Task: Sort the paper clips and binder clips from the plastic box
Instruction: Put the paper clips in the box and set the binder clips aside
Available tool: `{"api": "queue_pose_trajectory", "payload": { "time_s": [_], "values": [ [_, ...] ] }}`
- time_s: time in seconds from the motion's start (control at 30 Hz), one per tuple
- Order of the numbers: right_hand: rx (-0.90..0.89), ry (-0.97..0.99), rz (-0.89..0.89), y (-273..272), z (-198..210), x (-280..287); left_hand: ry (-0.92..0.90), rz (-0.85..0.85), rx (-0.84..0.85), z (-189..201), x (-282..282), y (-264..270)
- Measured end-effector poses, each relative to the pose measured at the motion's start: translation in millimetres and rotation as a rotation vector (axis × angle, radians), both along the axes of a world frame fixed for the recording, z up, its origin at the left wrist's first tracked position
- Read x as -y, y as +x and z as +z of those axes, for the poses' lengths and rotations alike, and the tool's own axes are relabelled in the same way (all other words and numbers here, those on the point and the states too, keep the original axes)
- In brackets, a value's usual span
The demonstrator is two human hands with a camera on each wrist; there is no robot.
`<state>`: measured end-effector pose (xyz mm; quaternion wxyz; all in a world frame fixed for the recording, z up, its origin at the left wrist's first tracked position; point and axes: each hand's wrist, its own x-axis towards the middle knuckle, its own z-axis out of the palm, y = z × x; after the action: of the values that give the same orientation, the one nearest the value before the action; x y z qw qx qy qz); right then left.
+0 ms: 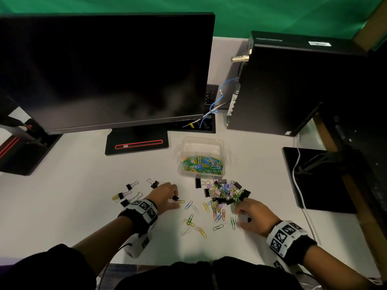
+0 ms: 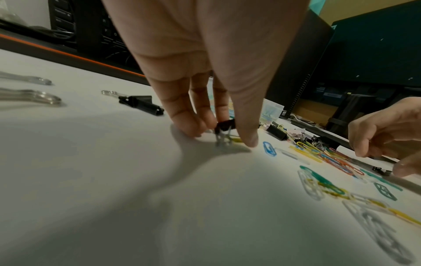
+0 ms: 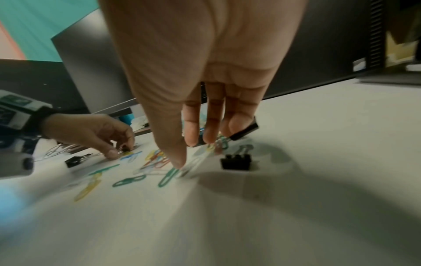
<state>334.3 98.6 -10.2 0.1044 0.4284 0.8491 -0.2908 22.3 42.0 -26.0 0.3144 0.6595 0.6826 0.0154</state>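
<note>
Binder clips [image 1: 129, 193] already picked out lie in a loose group on the desk [image 1: 73, 206], well left of the box [image 1: 201, 158], about half a dozen black ones with wire handles. Just right of that group the left hand [image 1: 167, 195] is curled down, thumb and fingertips pinching a small black binder clip [image 2: 225, 125] that stands on its handles on the desk; a yellow paper clip lies touching or right beside it, and I cannot tell whether the two are hooked together.

Further right, in front of the box, loose paper clips [image 1: 194, 225] are strewn singly and in small tangles. Behind them, just in front of the box, sits the unsorted heap [image 1: 226, 193], binder clips and coloured paper clips mixed. The box itself holds a layer of paper clips only, as far as the head view shows.

At the heap's near edge the right hand [image 1: 253, 214] reaches down with fingers bent toward the desk; its fingertips rest among the clips, thumb tip by a green paper clip [image 3: 168, 177], but the blur hides whether it has hold of one. A black binder clip [image 3: 237, 162] sits on the desk just right of that hand.

By my reckoning the job is under way, roughly a third done: the heap and scattered paper clips remain.
</note>
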Motion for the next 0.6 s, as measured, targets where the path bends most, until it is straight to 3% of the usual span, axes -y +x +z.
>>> {"api": "queue_pose_trajectory", "payload": {
  "time_s": [0.17,0.3,0.47,0.6],
  "values": [
    [-0.001,-0.050,0.077,-25,-7,11,-0.002,0.049,-0.054,-1,2,-7],
    [-0.132,-0.114,0.143,-43,-13,19,0.050,0.066,-0.088,-1,4,-8],
    [-0.278,0.035,-0.043,-54,-9,4,0.124,-0.051,-0.044,3,6,4],
    [-0.158,0.059,-0.046,-56,-9,-8,0.054,-0.213,-0.132,4,2,16]
  ]
}}
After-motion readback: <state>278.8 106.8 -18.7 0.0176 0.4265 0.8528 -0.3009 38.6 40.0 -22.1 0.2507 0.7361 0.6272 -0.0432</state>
